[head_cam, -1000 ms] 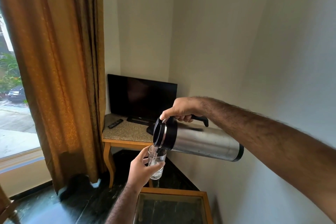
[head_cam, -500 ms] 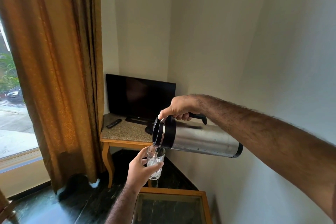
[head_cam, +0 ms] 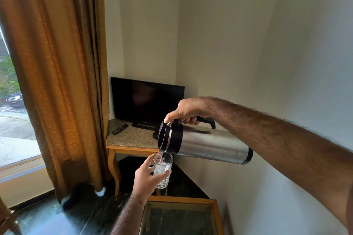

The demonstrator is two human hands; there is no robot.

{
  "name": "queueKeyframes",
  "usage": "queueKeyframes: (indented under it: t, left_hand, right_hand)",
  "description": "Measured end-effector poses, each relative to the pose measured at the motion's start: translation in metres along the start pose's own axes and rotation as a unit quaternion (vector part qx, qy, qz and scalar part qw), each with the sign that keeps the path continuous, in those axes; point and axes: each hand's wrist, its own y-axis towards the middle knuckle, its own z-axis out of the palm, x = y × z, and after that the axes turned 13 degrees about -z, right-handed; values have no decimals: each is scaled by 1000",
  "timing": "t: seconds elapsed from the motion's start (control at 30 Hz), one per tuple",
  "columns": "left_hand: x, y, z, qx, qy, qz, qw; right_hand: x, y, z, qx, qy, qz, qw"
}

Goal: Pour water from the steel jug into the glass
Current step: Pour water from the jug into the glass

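Above the near corner of a glass-topped side table (head_cam: 215, 210), the right hand (head_cam: 186, 110) is wrapped tight around the black handle of the steel jug (head_cam: 208, 144), thumb pressed on the lid lever. The jug lies almost on its side — its long axis runs left to right, base at the right and slightly lower, black lid and spout pointing left and down. Water falls from the spout into the glass (head_cam: 162, 170), which stands upright just under it, the rim nearly touching the lid. The left hand (head_cam: 147, 179) cups the glass from the left, fingers curled round its wall; bubbling water fills much of it. Farther off, a dark television (head_cam: 147, 99) sits on a stone-topped corner table (head_cam: 129, 137) with a remote (head_cam: 120, 129) — an orange curtain (head_cam: 57, 82) hangs at the left.
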Motion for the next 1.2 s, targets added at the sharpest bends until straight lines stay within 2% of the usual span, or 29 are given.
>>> queueKeyframes:
  t: [1.2]
  left_hand:
    - [18,18,0,-18,12,-4,1000]
  right_hand:
    - [-11,19,-2,6,25,9,1000]
